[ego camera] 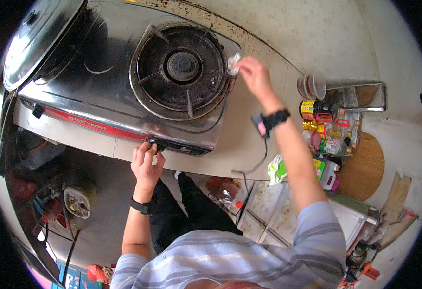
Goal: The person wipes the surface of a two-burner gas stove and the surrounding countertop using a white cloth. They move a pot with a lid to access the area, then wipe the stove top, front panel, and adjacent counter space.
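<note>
A stainless steel gas stove (117, 77) lies before me, with no flame visible at its round burner (183, 67). Its black control knob (157, 145) at the front right is between the fingers of my left hand (148, 164). My right hand (255, 77) pinches a crumpled white tissue or cloth (234, 64) at the stove's right edge, beside the burner ring. A second black knob (37, 110) sits at the front left. Over the stove's left side, a large pan with a shiny metal lid (34, 39) stands. Both wrists wear black bands.
Sauce bottles (317, 110), a metal tray (373, 95), stacked bowls (314, 86) and a round wooden board (368, 166) stand to the right. A green and white packet (277, 169) lies at the counter's edge. A black cable hangs from my right wrist. Below left is a waste bin (76, 202).
</note>
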`<state>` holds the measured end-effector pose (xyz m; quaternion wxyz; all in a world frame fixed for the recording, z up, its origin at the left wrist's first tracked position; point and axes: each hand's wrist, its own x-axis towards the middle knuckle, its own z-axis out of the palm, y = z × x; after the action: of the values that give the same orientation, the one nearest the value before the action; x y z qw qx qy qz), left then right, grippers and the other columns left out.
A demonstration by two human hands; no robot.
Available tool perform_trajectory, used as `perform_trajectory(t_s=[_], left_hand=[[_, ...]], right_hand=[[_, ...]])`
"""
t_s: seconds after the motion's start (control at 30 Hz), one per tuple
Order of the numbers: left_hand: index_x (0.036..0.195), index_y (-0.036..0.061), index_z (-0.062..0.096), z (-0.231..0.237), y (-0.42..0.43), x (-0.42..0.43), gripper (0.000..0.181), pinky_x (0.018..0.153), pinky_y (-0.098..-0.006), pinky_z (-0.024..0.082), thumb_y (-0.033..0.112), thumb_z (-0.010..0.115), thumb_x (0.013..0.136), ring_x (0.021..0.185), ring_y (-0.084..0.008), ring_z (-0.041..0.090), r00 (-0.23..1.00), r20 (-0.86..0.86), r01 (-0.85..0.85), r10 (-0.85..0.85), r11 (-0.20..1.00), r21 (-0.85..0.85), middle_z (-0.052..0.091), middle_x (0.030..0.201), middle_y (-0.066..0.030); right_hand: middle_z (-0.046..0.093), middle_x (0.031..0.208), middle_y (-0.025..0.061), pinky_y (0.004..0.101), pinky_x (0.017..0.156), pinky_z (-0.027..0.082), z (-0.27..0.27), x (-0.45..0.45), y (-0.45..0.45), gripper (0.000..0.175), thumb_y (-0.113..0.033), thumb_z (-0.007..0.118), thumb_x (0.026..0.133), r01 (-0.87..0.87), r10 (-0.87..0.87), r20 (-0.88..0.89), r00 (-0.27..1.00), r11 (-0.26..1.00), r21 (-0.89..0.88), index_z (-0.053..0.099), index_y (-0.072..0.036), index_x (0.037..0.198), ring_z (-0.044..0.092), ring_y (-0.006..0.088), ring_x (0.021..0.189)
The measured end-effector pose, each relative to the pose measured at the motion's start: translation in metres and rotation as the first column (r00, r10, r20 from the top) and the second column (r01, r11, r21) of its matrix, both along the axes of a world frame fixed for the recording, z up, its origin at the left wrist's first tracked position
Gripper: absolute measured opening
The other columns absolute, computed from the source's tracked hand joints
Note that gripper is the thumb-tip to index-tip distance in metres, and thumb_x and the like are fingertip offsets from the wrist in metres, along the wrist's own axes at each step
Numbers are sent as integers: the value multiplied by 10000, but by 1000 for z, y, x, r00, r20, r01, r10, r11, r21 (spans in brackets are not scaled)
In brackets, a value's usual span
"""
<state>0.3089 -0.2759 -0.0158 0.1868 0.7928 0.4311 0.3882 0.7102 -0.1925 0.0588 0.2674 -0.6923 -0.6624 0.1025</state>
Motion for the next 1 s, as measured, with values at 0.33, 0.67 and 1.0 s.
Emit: perform_trajectory(t_s=[0.33,0.67,1.0], left_hand=[[1036,48,661,1,-1,0,340,743,-393,546,-10,714,705,871,-312,625,1000,14,2,-1,1000,-28,631,1067,-116],[1045,52,659,3,-2,-1,351,759,-400,546,-8,717,704,894,-317,625,1000,-3,2,-2,1000,-20,626,1081,-121],[1067,41,656,3,-2,-2,325,813,-408,553,-12,710,751,955,-341,643,1000,23,12,-11,999,-44,640,1117,-150]], right_hand=[[697,960,104,336,742,534,-19,-11,-40,153,-5,680,839,118,-123,-103,987,992,-56,744,-47,971,686,266,819],[681,917,126,363,750,535,-9,-58,-74,118,18,662,840,99,-92,-109,990,993,62,725,-34,925,668,313,846],[697,949,97,384,818,545,-10,-84,-109,111,3,691,812,86,-91,-125,988,995,-46,727,-59,896,662,279,903]])
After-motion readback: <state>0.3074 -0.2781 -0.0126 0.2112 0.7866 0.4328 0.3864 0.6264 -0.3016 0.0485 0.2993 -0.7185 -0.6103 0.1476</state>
